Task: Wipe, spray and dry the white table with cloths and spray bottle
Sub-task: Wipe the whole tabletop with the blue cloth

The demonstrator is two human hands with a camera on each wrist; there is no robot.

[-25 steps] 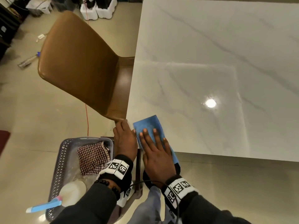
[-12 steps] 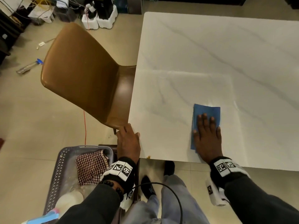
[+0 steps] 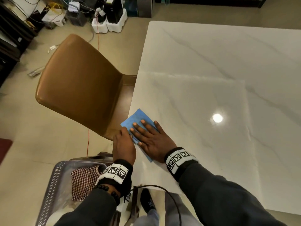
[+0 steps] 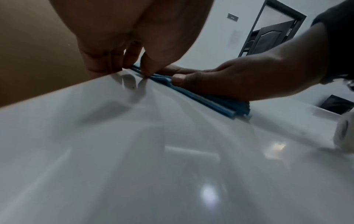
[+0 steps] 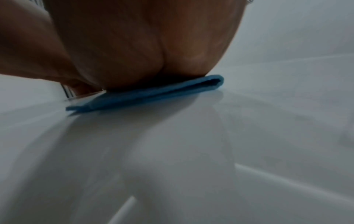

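Observation:
The white marble table (image 3: 211, 70) fills the right side of the head view. A folded blue cloth (image 3: 138, 119) lies at its near left edge. My right hand (image 3: 143, 128) presses flat on the cloth with straight, spread fingers. The right wrist view shows the palm (image 5: 143, 53) bearing down on the blue cloth (image 5: 153, 94). My left hand (image 3: 124, 142) rests on the table's left edge beside the right hand. In the left wrist view its fingers (image 4: 107, 60) sit at the edge and its thumb touches the blue cloth's (image 4: 210, 100) rim.
A brown chair (image 3: 78, 85) is pushed against the table's left side. A grey basket (image 3: 53, 185) on the floor by my legs holds a red checked cloth (image 3: 84, 181). A black cable (image 3: 171, 198) loops below. Boxes and wires (image 3: 105, 18) clutter the far floor.
My right hand slid the blue cloth from further right on the table back to the left edge, beside my left hand. The left hand stayed at the edge.

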